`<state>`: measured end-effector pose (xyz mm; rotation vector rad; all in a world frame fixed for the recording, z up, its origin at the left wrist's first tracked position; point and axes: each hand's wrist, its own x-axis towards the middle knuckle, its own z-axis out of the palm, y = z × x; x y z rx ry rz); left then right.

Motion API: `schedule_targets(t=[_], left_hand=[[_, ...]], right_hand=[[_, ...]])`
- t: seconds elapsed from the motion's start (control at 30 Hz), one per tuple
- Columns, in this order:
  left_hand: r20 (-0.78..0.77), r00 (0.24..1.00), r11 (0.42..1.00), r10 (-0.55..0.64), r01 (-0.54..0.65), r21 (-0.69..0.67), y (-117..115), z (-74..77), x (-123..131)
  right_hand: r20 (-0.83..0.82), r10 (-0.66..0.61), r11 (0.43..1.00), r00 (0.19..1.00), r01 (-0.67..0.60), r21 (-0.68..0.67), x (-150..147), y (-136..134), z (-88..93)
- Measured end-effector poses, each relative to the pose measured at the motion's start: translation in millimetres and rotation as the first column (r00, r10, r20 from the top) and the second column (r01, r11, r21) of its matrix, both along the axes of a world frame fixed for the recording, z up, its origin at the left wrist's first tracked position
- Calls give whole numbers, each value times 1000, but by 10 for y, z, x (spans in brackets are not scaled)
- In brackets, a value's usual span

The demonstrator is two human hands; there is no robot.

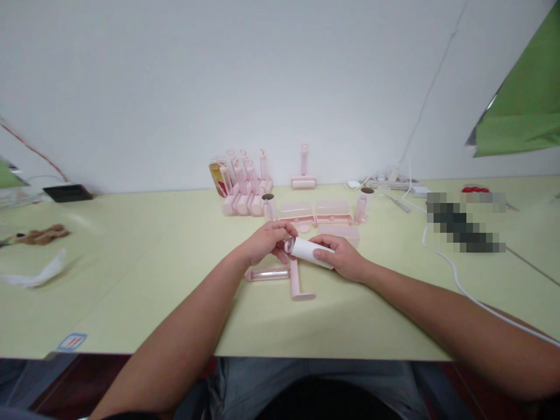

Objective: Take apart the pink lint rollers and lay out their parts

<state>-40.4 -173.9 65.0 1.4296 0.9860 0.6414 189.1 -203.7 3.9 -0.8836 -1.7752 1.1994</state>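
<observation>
Held in my right hand (343, 258) is a white lint roller refill (310, 251), lying tilted with its near end to the right. My left hand (272, 242) has its fingers curled at the roll's left end, where a pinkish ring shows; exactly what the fingertips pinch is partly hidden. Just below my hands, a clear and pink roller core (268, 274) lies on the table beside a pink handle piece (296, 284) with a flat end. Behind the hands are pink roller cases with clear covers (296, 209).
Several pink lint rollers (242, 195) stand together at the back left, with another upright roller (303, 178) by the wall. Brown-ended rolls (268, 203) flank the cases. A white cable (455, 274) runs along the right of the yellow table (153, 262). A brown item (44, 234) lies far left.
</observation>
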Motion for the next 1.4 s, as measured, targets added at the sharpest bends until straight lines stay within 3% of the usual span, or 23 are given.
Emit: schedule_targets(t=[0.17, 0.37, 0.5, 0.63, 0.83, 1.1, 1.27, 1.4], left_hand=[[83, 995, 997, 60, -56, -52, 14, -37, 47], [56, 994, 994, 92, -88, -67, -14, -81, 120], [9, 997, 996, 74, -74, 51, -36, -84, 123], [-134, 991, 976, -4, 34, 216, -71, -68, 103], [-357, 934, 895, -10, 168, 414, -102, -40, 110], [-433, 900, 802, 42, 228, 552, -96, -69, 116], [-390, 917, 820, 82, 161, 550, -82, -92, 134], [-338, 935, 861, 104, 86, 501, -84, -61, 130]], right_hand=[[-18, -14, 996, 1000, 12, -90, -5, 14, -31], [-19, 6, 997, 1000, -8, -78, 1, 5, -21], [-22, 13, 997, 1000, -15, -72, 2, -2, -11], [-24, 10, 997, 1000, -12, -78, -1, 1, -6], [-30, 13, 998, 999, -15, -66, 5, -4, -3], [-41, 13, 996, 999, -17, -86, 4, 1, -3], [-90, 31, 991, 995, -42, -125, 11, 13, -17], [-231, 97, 972, 968, -142, -187, 20, 8, -23]])
